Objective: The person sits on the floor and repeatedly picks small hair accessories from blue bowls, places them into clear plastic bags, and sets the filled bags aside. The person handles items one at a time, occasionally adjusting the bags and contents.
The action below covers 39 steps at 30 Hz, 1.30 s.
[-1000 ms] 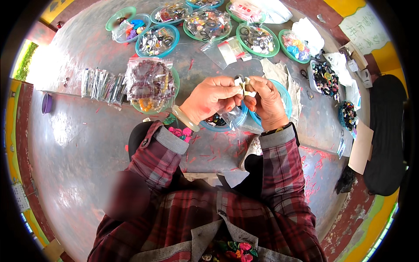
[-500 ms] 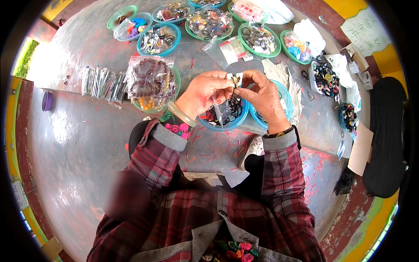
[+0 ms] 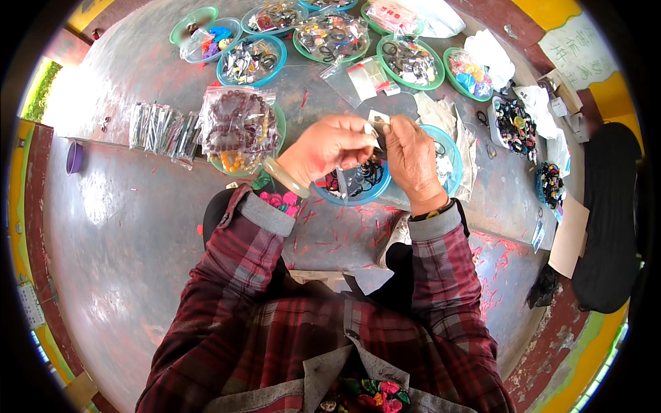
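My left hand (image 3: 329, 146) and my right hand (image 3: 411, 157) are raised together over a blue-rimmed bowl (image 3: 358, 184) of dark hair ties. Both pinch a small clear plastic packet (image 3: 376, 122) with a white card in it, between thumb and fingers. A pale bangle sits on my left wrist and a dark band on my right. Red plaid sleeves cover both forearms. What is inside the packet is too small to make out.
A bag of brown beads (image 3: 237, 120) lies on a green bowl left of my hands. Several narrow packets (image 3: 162, 129) lie further left. Bowls of small accessories (image 3: 251, 58) line the far side. A second blue bowl (image 3: 447, 162) and loose bags lie to the right.
Both hands have lifted slightly, away from the blue bowl, still pinching the small packet between them. Its white card now shows above my fingers.
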Available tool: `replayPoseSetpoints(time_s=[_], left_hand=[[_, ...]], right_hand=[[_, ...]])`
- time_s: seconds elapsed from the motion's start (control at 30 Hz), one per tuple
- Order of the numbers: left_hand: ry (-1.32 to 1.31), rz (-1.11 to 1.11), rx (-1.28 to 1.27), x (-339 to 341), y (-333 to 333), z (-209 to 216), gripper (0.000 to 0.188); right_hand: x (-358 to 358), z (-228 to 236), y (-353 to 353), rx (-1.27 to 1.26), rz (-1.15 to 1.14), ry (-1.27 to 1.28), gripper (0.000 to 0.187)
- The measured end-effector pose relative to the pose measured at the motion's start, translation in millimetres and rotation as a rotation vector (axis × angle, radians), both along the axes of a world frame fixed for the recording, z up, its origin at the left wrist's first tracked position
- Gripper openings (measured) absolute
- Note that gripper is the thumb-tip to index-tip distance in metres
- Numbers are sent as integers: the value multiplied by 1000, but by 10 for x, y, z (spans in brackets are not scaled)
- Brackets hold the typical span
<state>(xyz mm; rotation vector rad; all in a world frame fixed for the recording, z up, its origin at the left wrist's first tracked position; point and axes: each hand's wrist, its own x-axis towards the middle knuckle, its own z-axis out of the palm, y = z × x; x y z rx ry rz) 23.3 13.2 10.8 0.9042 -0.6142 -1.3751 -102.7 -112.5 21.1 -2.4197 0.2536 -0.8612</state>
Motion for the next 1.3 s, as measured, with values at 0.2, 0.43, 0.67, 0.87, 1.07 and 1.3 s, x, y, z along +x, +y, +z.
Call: replayPoseSetpoints(time_s=[0.2,0.43,0.67,0.87,1.07,1.3], left_hand=[[3,84,-70,-67,-4,78,17],[-144,196,-94,-105,-20,87,18],[-150,292,26,-112,-55,56,18],[-78,336,74,-116,-79,34,19],[4,344,148,-96,-101,-46,16],[-107,307,95,-90,-88,-58,17]], right_hand=[[9,-120,-85,631,-45,2,15],[-13,-85,-120,1349,73,-70,13],[-49,-67,-175,1456,-11,-302,12],[-60,-97,-211,1513,1,-276,11],[-32,-71,-176,1296,-27,-260,12],[-33,-35,-155,1258,-33,-258,14]])
